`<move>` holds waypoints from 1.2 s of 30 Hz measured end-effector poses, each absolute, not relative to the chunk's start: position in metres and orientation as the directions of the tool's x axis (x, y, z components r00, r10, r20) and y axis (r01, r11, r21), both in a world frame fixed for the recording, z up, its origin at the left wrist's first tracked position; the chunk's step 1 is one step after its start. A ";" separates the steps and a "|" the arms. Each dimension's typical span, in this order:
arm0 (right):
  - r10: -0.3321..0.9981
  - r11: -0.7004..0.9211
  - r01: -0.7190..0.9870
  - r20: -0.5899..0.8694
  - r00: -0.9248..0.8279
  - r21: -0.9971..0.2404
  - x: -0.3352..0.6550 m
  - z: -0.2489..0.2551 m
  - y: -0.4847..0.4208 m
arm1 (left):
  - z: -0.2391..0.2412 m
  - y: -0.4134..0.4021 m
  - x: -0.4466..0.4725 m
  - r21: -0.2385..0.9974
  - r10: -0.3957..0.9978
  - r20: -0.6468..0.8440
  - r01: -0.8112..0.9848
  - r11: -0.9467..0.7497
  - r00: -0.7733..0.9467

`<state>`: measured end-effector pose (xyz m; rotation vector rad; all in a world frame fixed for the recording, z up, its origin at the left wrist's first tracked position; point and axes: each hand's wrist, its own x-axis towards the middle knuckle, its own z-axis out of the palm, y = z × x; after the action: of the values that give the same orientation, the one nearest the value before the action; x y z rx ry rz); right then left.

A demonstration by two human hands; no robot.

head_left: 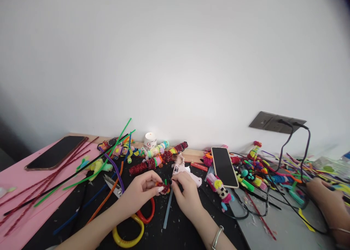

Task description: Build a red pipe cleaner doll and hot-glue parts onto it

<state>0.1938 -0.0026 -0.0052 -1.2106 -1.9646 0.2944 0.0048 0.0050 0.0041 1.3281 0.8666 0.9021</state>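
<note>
At the far left a dark phone [56, 152] lies on a pink sheet [16, 180], crossed by red and green pipe cleaners [82, 177] that fan over the black mat [177, 231]. Scissors [131, 221] with red and yellow handles lie just under the left hand [139, 193], whose fingers are curled narrow around a small red fuzzy piece [163, 187] — it sits between both hands, just above the mat. The right hand [187, 195], a bracelet [217, 237] at its wrist, pinches the same piece from the other side. Behind it lies a white glue gun [186, 171], then a second phone [224, 166] amid bright craft bits. At the far right, another person's hand [325, 197] rests among cables.
</note>
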 end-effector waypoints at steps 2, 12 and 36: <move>0.833 0.515 0.642 0.507 -0.221 -0.568 0.194 -0.005 -0.003 | 0.003 0.005 0.004 0.998 0.906 -0.006 -0.057 0.033 0.422; 0.834 0.518 0.624 0.506 -0.218 -0.585 0.193 -0.005 -0.003 | -0.002 0.006 0.005 1.000 0.887 0.015 -0.008 -0.013 0.461; 0.826 0.550 0.603 0.485 -0.287 -0.578 0.192 -0.003 -0.004 | 0.000 0.006 0.004 0.992 0.890 -0.024 0.118 -0.034 0.455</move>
<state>0.1920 -0.0039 -0.0033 -1.1505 -2.0072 0.3634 0.0044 0.0061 0.0000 1.4889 0.9331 0.7947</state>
